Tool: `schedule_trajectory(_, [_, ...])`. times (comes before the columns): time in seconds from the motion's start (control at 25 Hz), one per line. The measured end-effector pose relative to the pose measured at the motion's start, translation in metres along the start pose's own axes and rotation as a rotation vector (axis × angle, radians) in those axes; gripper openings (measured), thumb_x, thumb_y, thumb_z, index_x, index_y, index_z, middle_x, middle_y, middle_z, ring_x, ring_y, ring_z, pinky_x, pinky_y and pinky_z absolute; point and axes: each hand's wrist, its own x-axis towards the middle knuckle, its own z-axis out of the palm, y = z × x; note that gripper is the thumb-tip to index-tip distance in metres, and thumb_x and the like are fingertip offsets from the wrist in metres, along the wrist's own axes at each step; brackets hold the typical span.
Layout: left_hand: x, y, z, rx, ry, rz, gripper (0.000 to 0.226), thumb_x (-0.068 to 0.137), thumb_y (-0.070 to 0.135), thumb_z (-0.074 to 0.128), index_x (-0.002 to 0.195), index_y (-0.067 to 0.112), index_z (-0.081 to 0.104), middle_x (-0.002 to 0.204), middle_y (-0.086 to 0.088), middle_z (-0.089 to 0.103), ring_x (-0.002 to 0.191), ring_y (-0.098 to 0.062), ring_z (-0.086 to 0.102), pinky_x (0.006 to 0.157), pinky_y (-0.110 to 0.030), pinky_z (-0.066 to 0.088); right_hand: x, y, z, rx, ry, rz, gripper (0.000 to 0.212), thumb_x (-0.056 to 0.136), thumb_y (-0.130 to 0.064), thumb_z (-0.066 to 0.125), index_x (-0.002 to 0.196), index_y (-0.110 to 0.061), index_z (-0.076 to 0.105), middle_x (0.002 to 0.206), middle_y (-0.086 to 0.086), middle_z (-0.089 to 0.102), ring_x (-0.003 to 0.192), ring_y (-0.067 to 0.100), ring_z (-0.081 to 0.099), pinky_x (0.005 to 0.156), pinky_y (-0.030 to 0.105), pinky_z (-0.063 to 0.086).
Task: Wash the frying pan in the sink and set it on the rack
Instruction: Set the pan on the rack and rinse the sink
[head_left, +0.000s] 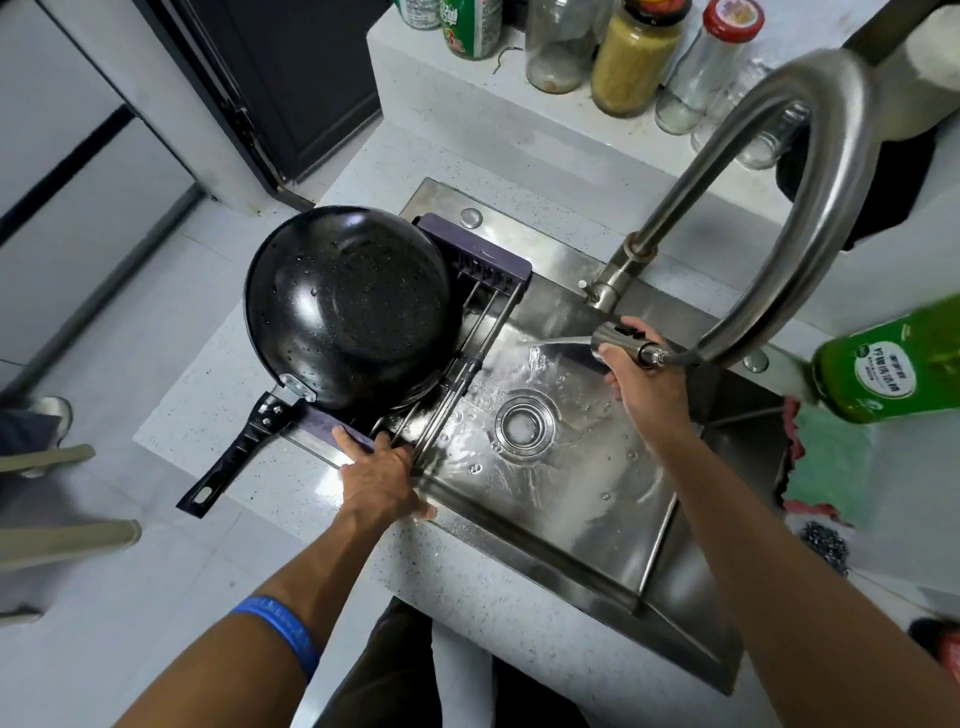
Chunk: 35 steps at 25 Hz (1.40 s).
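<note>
The black frying pan (347, 306), wet with droplets, lies upside down on the purple-ended rack (483, 270) over the sink's left side, its handle (234, 457) pointing toward the near left. My left hand (382, 480) grips the rack's near end at the sink edge. My right hand (641, 376) holds the pull-out faucet spray head (621, 340), which sprays water leftward into the steel sink (597, 499). Water runs around the drain (524, 427).
The curved steel faucet (810, 218) arches over the sink's far side. A green detergent bottle (893, 364) and a green cloth (826, 467) sit at the right. Glass jars (634, 57) stand on the ledge behind. A person's legs are at the far left.
</note>
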Motion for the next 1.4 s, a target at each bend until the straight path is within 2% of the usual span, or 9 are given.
schedule_trajectory(0.08, [-0.001, -0.001, 0.0, 0.001, 0.0, 0.004, 0.086, 0.067, 0.055, 0.08, 0.139, 0.025, 0.044, 0.146, -0.005, 0.032, 0.138, -0.056, -0.015, 0.11, -0.058, 0.03, -0.002, 0.004, -0.02, -0.148, 0.043, -0.014, 0.03, 0.09, -0.013, 0.068, 0.12, -0.014, 0.067, 0.075, 0.002, 0.068, 0.057, 0.006, 0.057, 0.052, 0.018, 0.049])
schedule_trajectory(0.2, [-0.001, -0.003, 0.0, -0.012, 0.01, 0.01, 0.087, 0.067, 0.054, 0.08, 0.14, 0.025, 0.043, 0.148, -0.005, 0.031, 0.137, -0.056, -0.018, 0.109, -0.057, 0.031, -0.002, 0.004, -0.051, -0.433, 0.07, -0.058, 0.018, 0.087, -0.021, 0.068, 0.097, -0.007, 0.073, 0.08, 0.012, 0.072, 0.075, 0.023, 0.067, 0.075, 0.037, 0.056])
schedule_trajectory(0.32, [0.002, -0.005, 0.001, 0.008, 0.013, 0.005, 0.09, 0.066, 0.057, 0.08, 0.141, 0.023, 0.042, 0.148, -0.006, 0.031, 0.137, -0.056, -0.019, 0.112, -0.058, 0.023, -0.007, 0.003, -0.084, -0.588, 0.037, 0.024, 0.02, 0.085, -0.028, 0.065, 0.074, -0.012, 0.064, 0.067, 0.003, 0.064, 0.068, 0.024, 0.061, 0.062, 0.034, 0.049])
schedule_trajectory(0.48, [0.002, -0.004, 0.002, 0.028, 0.013, -0.004, 0.095, 0.066, 0.059, 0.08, 0.143, 0.021, 0.039, 0.153, -0.006, 0.027, 0.138, -0.054, -0.02, 0.114, -0.059, 0.017, -0.014, -0.002, -0.117, -0.877, 0.002, 0.164, 0.028, 0.082, -0.04, 0.063, 0.068, -0.016, 0.057, 0.072, 0.004, 0.062, 0.071, 0.023, 0.055, 0.081, 0.039, 0.049])
schedule_trajectory(0.64, [0.003, -0.006, 0.004, 0.01, 0.018, 0.004, 0.097, 0.064, 0.059, 0.081, 0.143, 0.025, 0.039, 0.152, -0.003, 0.028, 0.138, -0.054, -0.022, 0.111, -0.058, 0.028, -0.017, -0.011, -0.121, -0.982, -0.132, 0.269, 0.031, 0.078, -0.047, 0.064, 0.076, -0.017, 0.068, 0.075, 0.001, 0.071, 0.074, 0.019, 0.066, 0.085, 0.036, 0.053])
schedule_trajectory(0.84, [-0.002, -0.006, 0.003, -0.011, 0.033, 0.006, 0.094, 0.065, 0.057, 0.082, 0.142, 0.024, 0.041, 0.151, -0.002, 0.029, 0.138, -0.052, -0.022, 0.109, -0.056, 0.033, -0.035, -0.005, -0.101, -0.827, -0.252, 0.302, 0.028, 0.083, -0.035, 0.069, 0.066, -0.014, 0.075, 0.052, -0.002, 0.068, 0.05, 0.015, 0.065, 0.066, 0.031, 0.056])
schedule_trajectory(0.96, [-0.002, -0.005, 0.003, 0.002, 0.026, 0.006, 0.091, 0.065, 0.058, 0.081, 0.14, 0.022, 0.043, 0.146, -0.003, 0.034, 0.138, -0.054, -0.02, 0.107, -0.056, 0.036, -0.054, -0.001, -0.07, -0.649, -0.255, 0.272, 0.026, 0.084, -0.034, 0.072, 0.066, -0.017, 0.071, 0.058, -0.003, 0.071, 0.055, 0.016, 0.07, 0.065, 0.033, 0.059])
schedule_trajectory(1.12, [-0.002, -0.009, 0.007, 0.002, 0.045, 0.036, 0.089, 0.065, 0.059, 0.08, 0.138, 0.024, 0.043, 0.146, -0.004, 0.033, 0.138, -0.055, -0.018, 0.105, -0.057, 0.04, -0.075, 0.004, -0.015, -0.529, -0.097, 0.173, 0.025, 0.076, -0.046, 0.074, 0.078, -0.022, 0.07, 0.073, -0.007, 0.072, 0.073, 0.015, 0.07, 0.074, 0.035, 0.057])
schedule_trajectory(1.4, [-0.008, -0.012, 0.01, 0.038, 0.08, 0.097, 0.093, 0.072, 0.064, 0.072, 0.146, 0.023, 0.033, 0.155, -0.007, 0.021, 0.139, -0.056, -0.014, 0.113, -0.058, 0.022, -0.078, -0.037, -0.013, -0.527, 0.064, 0.089, 0.026, 0.081, -0.046, 0.071, 0.068, -0.023, 0.068, 0.066, -0.007, 0.071, 0.067, 0.015, 0.07, 0.074, 0.041, 0.06])
